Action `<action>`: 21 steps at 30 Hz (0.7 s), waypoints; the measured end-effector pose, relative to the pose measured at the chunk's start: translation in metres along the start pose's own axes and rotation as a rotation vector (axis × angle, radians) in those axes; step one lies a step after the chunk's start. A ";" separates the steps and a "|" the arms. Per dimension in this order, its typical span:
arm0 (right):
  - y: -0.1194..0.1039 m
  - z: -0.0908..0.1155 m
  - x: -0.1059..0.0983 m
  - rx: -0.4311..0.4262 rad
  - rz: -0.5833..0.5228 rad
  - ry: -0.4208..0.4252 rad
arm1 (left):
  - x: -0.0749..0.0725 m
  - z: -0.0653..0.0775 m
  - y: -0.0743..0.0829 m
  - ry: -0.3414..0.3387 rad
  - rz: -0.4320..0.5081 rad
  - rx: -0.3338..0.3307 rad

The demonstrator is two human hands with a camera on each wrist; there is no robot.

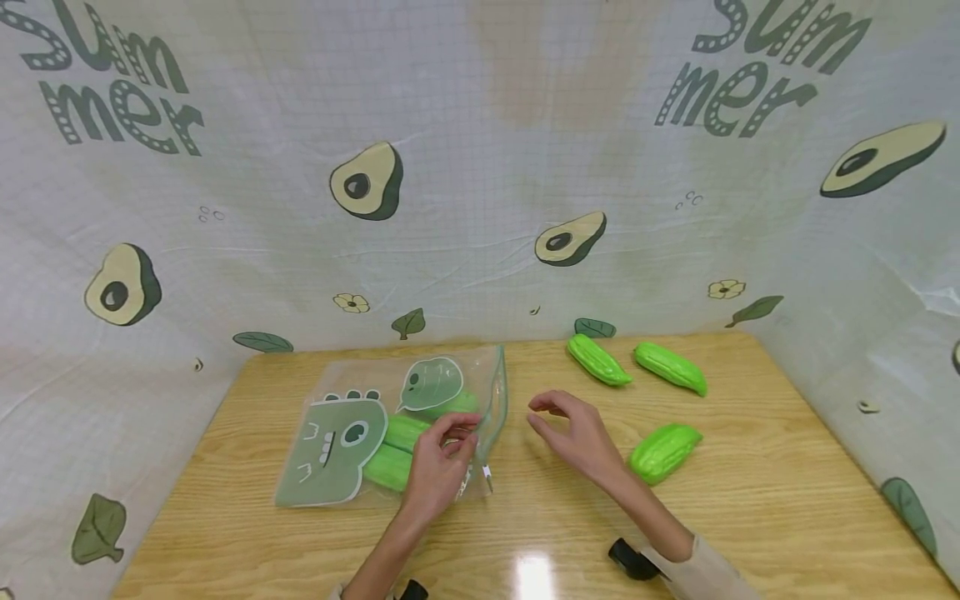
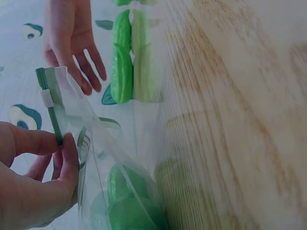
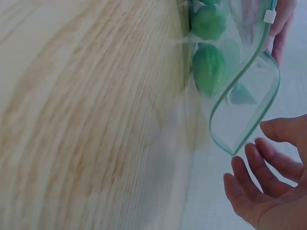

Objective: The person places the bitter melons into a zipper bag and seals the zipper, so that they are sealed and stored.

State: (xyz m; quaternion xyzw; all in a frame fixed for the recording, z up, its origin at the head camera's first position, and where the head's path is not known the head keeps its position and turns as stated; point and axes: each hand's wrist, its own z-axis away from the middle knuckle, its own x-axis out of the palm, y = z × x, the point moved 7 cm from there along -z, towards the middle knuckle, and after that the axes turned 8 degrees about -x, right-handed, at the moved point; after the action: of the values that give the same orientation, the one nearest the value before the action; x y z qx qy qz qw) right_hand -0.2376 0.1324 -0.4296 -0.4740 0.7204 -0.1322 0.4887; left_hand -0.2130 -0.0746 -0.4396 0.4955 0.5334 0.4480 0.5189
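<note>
A clear zip bag (image 1: 318, 467) with a green dinosaur print lies on the table, its mouth toward the right. Several green ridged gourds (image 1: 388, 468) show through its film. My left hand (image 1: 441, 465) pinches the green zip edge between thumb and finger, below the white slider (image 2: 46, 97) in the left wrist view. To the right of the mouth, my right hand (image 1: 576, 429) hovers with loosely bent fingers and holds nothing. In the right wrist view, the zip rim (image 3: 219, 103) gapes near those fingertips, seemingly apart from them.
Three loose gourds lie on the right: one at the back (image 1: 597, 360), another beside it (image 1: 670, 367), and a nearer one (image 1: 664, 452) by my right forearm. The wooden table (image 1: 772, 500) is bounded by a printed cloth (image 1: 465, 275) at the back and sides.
</note>
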 end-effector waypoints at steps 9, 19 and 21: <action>-0.003 0.014 -0.015 -0.019 0.083 0.014 | 0.000 0.000 0.000 0.001 -0.005 0.006; -0.004 0.028 -0.031 -0.061 0.142 0.030 | 0.000 0.000 -0.001 0.003 -0.001 0.004; -0.004 0.031 -0.034 -0.063 0.150 0.031 | 0.000 0.000 -0.001 0.001 0.002 0.004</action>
State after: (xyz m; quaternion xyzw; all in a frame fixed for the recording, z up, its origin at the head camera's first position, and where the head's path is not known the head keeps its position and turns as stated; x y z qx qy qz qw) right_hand -0.2072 0.1666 -0.4229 -0.4316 0.7653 -0.0799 0.4708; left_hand -0.2130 -0.0748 -0.4404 0.4970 0.5340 0.4478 0.5170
